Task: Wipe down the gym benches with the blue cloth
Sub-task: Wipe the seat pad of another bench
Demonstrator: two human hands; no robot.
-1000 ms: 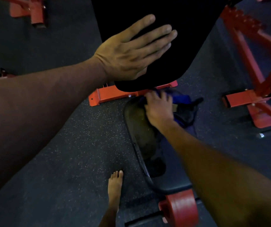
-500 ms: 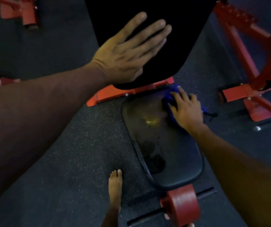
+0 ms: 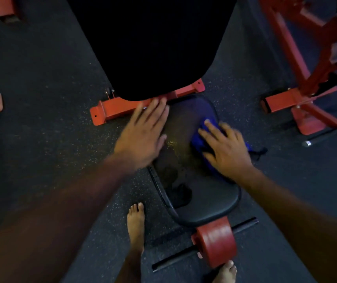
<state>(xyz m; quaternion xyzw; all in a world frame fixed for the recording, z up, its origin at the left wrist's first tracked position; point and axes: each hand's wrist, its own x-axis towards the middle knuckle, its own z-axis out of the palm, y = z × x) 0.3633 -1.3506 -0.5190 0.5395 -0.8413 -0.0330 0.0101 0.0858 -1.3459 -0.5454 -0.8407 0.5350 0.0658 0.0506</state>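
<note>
A black padded bench seat (image 3: 208,203) lies in the middle of the view, with the tall black back pad (image 3: 151,43) rising behind it. The blue cloth (image 3: 199,139) lies on the seat's right half. My right hand (image 3: 224,148) presses flat on the cloth with spread fingers. My left hand (image 3: 143,135) is flat, fingers straight, over the seat's left edge near the back pad's lower end, blurred by motion. Wet streaks and a dark patch show on the seat.
The bench's red base bar (image 3: 122,108) crosses behind the seat. A red roller (image 3: 216,242) on a black bar sits at the seat's near end. Red rack frames (image 3: 298,103) stand right. My bare feet (image 3: 136,225) stand on the dark rubber floor.
My left hand has come down off the back pad to the seat's left edge. My right hand with the cloth has slid a little nearer along the seat's right side.
</note>
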